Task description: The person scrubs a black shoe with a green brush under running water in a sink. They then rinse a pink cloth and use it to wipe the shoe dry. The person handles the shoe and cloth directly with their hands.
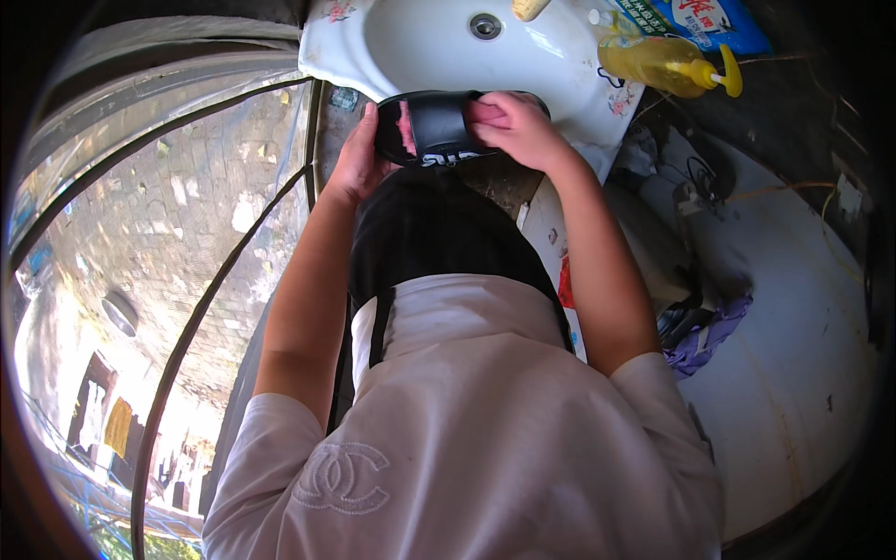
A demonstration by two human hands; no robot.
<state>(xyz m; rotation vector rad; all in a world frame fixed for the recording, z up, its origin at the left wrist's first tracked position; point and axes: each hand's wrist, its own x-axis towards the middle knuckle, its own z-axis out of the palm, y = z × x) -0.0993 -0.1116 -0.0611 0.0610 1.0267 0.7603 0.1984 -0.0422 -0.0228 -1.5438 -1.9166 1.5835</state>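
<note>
A black slide sandal (439, 126) with white lettering on its strap is held sideways over the near rim of a white ceramic washbasin (427, 59). My left hand (360, 157) grips one end of it, thumb on top and fingers underneath. A pink cloth (406, 129) lies under the strap and shows at both of its openings. My right hand (521, 129) pinches the cloth at the strap's right opening, and some of those fingers are hidden. The sandal's far right end shows behind that hand.
On the basin's right rim lie a yellow pump bottle (658, 66), a small clear bottle (616, 21) and a blue detergent bag (735, 28). A tan object (530, 8) rests at the basin's back edge, above the metal drain (486, 26). Dark-framed mesh (203, 182) stands at left.
</note>
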